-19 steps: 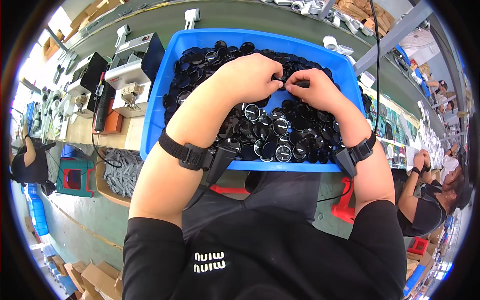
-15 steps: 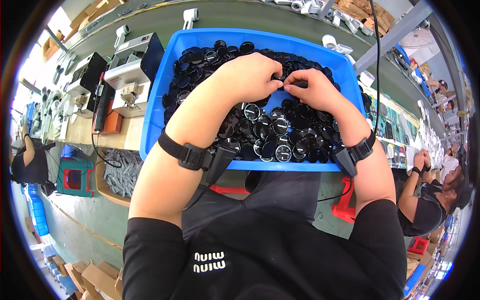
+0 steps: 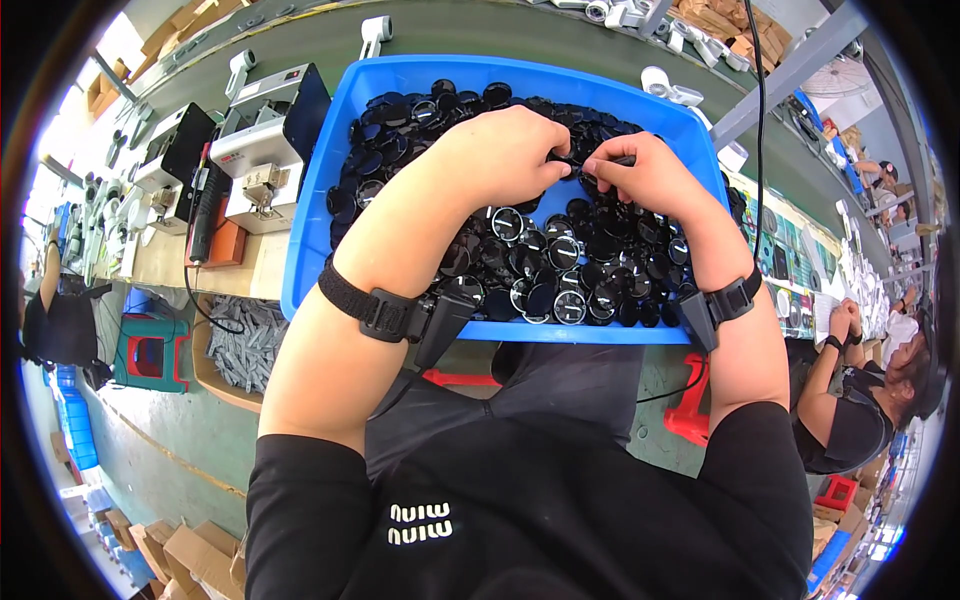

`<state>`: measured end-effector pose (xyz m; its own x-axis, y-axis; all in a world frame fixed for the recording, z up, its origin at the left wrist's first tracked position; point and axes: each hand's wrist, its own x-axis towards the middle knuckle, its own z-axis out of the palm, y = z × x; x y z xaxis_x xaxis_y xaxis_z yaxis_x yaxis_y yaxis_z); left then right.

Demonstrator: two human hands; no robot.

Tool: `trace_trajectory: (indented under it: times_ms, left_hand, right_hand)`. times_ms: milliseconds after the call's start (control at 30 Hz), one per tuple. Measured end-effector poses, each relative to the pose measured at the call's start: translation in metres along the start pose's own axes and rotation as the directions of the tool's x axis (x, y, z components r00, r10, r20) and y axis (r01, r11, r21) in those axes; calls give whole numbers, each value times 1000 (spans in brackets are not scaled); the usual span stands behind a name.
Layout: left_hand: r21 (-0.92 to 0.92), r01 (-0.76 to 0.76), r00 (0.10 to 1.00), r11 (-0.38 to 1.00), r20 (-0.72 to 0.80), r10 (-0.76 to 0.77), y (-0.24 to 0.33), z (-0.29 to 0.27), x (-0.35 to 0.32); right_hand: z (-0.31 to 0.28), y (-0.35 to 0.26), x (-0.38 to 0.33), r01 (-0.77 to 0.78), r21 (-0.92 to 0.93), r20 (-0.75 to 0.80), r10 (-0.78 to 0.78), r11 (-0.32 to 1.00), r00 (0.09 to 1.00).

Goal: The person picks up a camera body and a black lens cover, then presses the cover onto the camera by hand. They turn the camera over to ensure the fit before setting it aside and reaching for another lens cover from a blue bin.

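Observation:
A large blue plastic bin [image 3: 306, 200] is heaped with glossy black round discs [image 3: 564, 252], some with silvery rims or light marks. Over its middle, my left hand [image 3: 512, 158] is closed in a pinch, with a black disc [image 3: 561, 158] seen edge-on between thumb and fingers. My right hand [image 3: 648, 178] is just to its right, fingers bent and pinched around another dark disc [image 3: 624, 160], mostly hidden by the fingers. A small gap separates the two hands. Both forearms wear black straps with a small device.
Left of the bin are two bench machines [image 3: 262, 150] and a black corded tool [image 3: 204, 215]. A cardboard box of grey parts [image 3: 245, 345] is below them. Behind runs a green conveyor [image 3: 480, 38] with white parts. A co-worker [image 3: 850, 400] sits at the right.
My right hand has moved a little to the right, away from my left hand, and a gap has opened between the fingertips. My left hand has barely moved.

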<state>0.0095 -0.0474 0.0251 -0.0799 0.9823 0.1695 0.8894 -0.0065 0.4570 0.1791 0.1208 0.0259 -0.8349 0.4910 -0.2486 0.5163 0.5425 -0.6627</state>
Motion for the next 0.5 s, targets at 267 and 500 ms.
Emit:
trace_trajectory:
  times_ms: [267, 500]
  left_hand:
    - [71, 25, 1000, 997, 11, -26, 3, -5, 0]
    - [44, 57, 997, 997, 39, -59, 11, -11, 0]
  right_hand:
    - [-5, 12, 3, 148, 40, 128, -152, 988, 980]
    - [-1, 39, 17, 215, -164, 32, -212, 963, 977]
